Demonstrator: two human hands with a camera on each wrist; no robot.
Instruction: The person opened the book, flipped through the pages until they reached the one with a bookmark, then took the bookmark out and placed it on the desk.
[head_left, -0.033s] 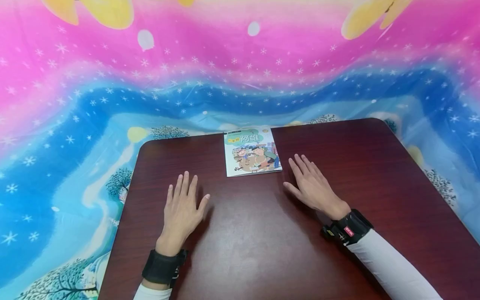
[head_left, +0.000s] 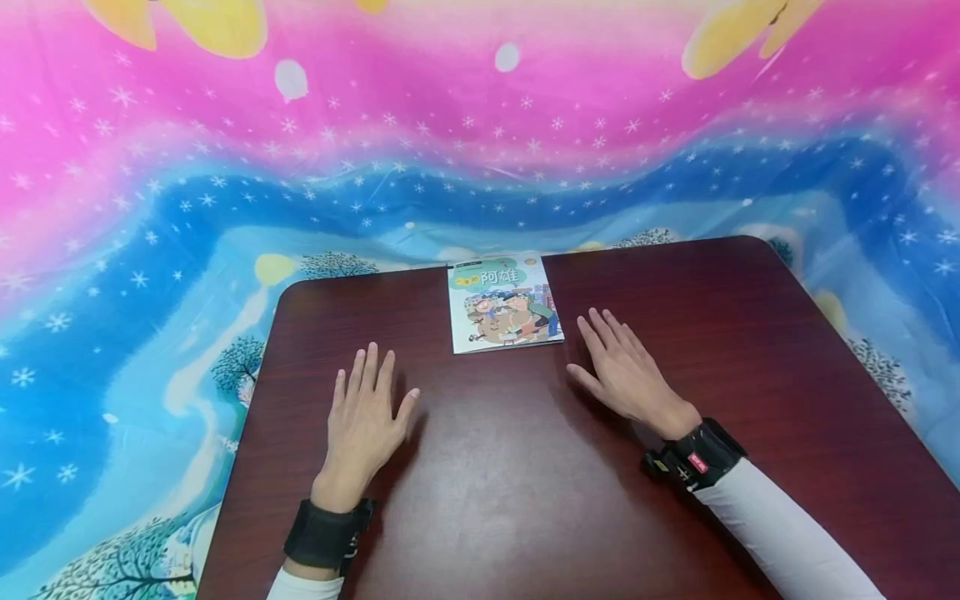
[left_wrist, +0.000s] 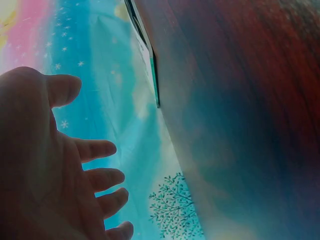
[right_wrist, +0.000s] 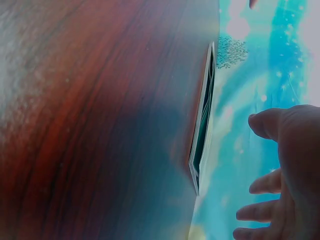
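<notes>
A thin picture book [head_left: 504, 321] with a white, green and brown illustrated cover lies face up at the far edge of the table. My left hand [head_left: 362, 433] is held over the table to the near left of the book, palm down, fingers straight and thumb spread. To the book's near right is my right hand [head_left: 633, 379], also palm down with straight fingers, its fingertips closer to the book. Neither hand holds anything. In the right wrist view the book [right_wrist: 206, 120] appears edge-on, its pages slightly parted. The left wrist view catches only its edge [left_wrist: 152, 70].
A dark red-brown wooden table [head_left: 480, 467] with rounded far corners fills the lower half. Behind and around it hangs a pink and blue cloth [head_left: 420, 108] with snowflakes and trees. Black bands [head_left: 326, 533] wrap both wrists, above white sleeves [head_left: 787, 533].
</notes>
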